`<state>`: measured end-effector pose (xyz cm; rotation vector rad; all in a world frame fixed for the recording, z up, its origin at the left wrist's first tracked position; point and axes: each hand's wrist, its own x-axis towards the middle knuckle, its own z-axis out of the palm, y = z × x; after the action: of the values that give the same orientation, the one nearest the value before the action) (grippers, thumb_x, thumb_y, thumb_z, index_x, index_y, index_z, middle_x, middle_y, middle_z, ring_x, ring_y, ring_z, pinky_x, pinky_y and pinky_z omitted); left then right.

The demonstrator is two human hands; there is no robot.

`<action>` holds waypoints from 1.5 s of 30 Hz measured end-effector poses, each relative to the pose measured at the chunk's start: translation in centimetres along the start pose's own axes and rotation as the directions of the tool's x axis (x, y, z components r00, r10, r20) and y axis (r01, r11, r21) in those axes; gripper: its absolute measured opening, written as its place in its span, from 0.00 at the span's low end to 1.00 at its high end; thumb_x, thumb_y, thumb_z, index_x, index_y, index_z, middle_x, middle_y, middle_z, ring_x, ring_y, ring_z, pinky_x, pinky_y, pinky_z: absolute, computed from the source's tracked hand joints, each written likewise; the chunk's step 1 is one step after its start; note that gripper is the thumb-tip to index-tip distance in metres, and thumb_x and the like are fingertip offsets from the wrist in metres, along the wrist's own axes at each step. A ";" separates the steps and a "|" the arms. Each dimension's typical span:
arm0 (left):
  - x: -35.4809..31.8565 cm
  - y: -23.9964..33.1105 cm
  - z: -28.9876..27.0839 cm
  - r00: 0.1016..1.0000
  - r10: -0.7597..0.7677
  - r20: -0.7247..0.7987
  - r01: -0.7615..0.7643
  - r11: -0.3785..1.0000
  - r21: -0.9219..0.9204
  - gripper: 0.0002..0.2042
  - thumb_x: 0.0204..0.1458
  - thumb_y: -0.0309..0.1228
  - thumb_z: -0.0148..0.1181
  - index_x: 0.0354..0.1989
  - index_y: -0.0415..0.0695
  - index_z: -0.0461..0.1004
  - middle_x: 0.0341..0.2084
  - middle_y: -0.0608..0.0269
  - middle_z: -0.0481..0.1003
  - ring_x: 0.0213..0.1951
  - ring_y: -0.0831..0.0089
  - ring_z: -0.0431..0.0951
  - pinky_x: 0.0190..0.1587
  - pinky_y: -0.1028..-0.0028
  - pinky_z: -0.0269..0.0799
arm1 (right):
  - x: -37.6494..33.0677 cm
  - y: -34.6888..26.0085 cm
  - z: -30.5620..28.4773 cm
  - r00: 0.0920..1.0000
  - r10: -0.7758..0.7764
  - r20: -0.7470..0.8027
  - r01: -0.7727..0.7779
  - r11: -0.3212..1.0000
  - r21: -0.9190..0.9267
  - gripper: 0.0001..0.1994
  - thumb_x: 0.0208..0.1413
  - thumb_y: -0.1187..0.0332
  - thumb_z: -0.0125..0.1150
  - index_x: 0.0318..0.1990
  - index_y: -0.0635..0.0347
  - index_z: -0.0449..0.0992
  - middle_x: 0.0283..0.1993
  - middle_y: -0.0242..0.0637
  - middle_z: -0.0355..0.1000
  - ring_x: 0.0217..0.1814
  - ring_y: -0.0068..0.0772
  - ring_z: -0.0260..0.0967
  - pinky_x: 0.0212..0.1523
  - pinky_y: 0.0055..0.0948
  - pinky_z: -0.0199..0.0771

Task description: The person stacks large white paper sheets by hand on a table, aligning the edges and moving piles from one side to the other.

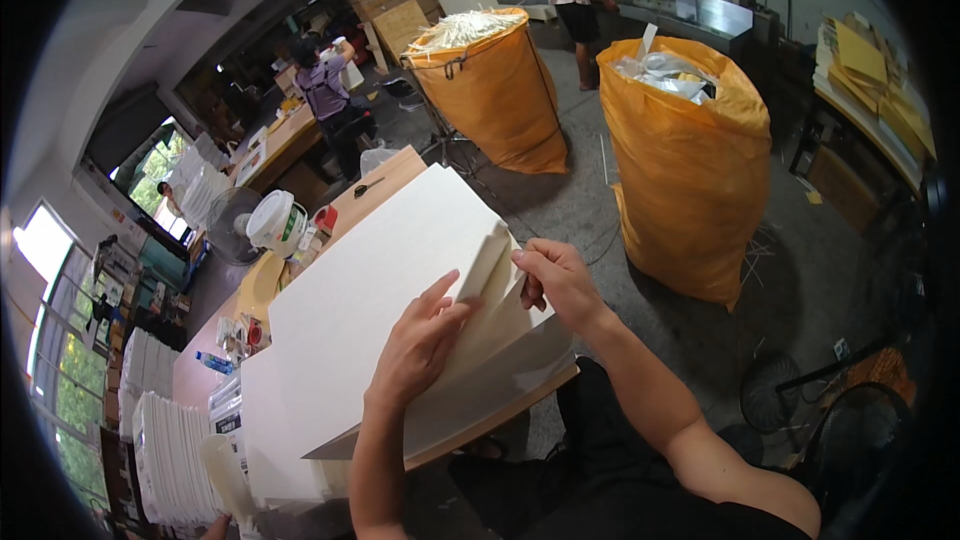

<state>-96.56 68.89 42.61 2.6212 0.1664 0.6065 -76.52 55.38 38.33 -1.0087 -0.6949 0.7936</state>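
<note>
A large white sheet (380,270) of paper or thin board lies on a stack of similar sheets on the table before me. Its right edge is turned up into a narrow folded flap (484,258). My left hand (420,340) rests on the sheet beside this flap, fingers stretched out and the fingertips touching the fold. Farther right, my right hand (558,282) is closed, thumb and curled fingers pinching the sheet's edge near its far right corner. Part of that grip is hidden behind the thumb.
Two tall orange sacks (690,180) of scraps stand beyond the table. Along its left side are a white bucket (275,222), a blue bottle (214,362), scissors (368,186) and stacked white pieces (170,450). Two people work farther off. A floor fan (775,390) stands at right.
</note>
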 end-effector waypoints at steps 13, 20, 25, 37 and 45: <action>0.0 0.2 -0.5 1.000 -0.022 0.022 0.022 0.999 -0.025 0.20 0.55 0.23 0.68 0.57 0.52 0.79 0.63 0.48 0.71 0.56 0.52 0.80 0.57 0.61 0.78 | -0.1 0.8 -0.7 0.999 -0.028 0.045 0.021 0.987 0.158 0.16 0.68 0.62 0.60 0.27 0.57 0.71 0.21 0.30 0.70 0.21 0.21 0.73 0.19 0.19 0.65; 0.0 0.2 -0.3 0.998 0.040 0.042 -0.045 0.992 0.116 0.21 0.53 0.26 0.70 0.57 0.53 0.80 0.63 0.48 0.72 0.54 0.53 0.80 0.55 0.61 0.79 | 0.1 0.1 0.2 1.000 0.011 0.017 -0.014 0.978 0.206 0.15 0.68 0.64 0.59 0.27 0.56 0.70 0.21 0.32 0.70 0.23 0.27 0.76 0.21 0.23 0.70; 0.2 0.8 0.0 0.999 0.034 0.022 -0.036 0.997 0.068 0.29 0.39 0.26 0.80 0.55 0.53 0.80 0.62 0.51 0.72 0.54 0.54 0.81 0.56 0.60 0.79 | -0.3 -0.1 0.2 0.999 -0.029 -0.028 0.032 0.993 0.114 0.15 0.68 0.65 0.58 0.27 0.56 0.70 0.20 0.30 0.70 0.21 0.24 0.71 0.21 0.24 0.67; 0.1 1.7 0.9 0.967 0.177 0.181 -0.241 0.864 0.442 0.33 0.49 0.37 0.75 0.66 0.68 0.73 0.63 0.50 0.72 0.51 0.57 0.80 0.52 0.64 0.81 | -4.4 1.8 -1.4 0.788 -0.324 0.523 0.613 0.338 -0.714 0.21 0.55 0.56 0.64 0.52 0.57 0.81 0.58 0.49 0.73 0.69 0.53 0.62 0.73 0.50 0.56; 0.5 0.2 2.7 0.993 0.114 0.013 -0.108 0.891 0.442 0.38 0.50 0.38 0.73 0.71 0.50 0.66 0.61 0.52 0.74 0.51 0.54 0.79 0.50 0.61 0.80 | -4.1 2.2 -1.2 0.853 -0.298 0.429 0.522 0.449 -0.725 0.17 0.57 0.60 0.64 0.50 0.59 0.81 0.59 0.48 0.74 0.67 0.52 0.66 0.69 0.48 0.64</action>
<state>-94.90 67.77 40.68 3.0861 0.1759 0.6929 -78.27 52.10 35.26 -1.5092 -1.5676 0.0789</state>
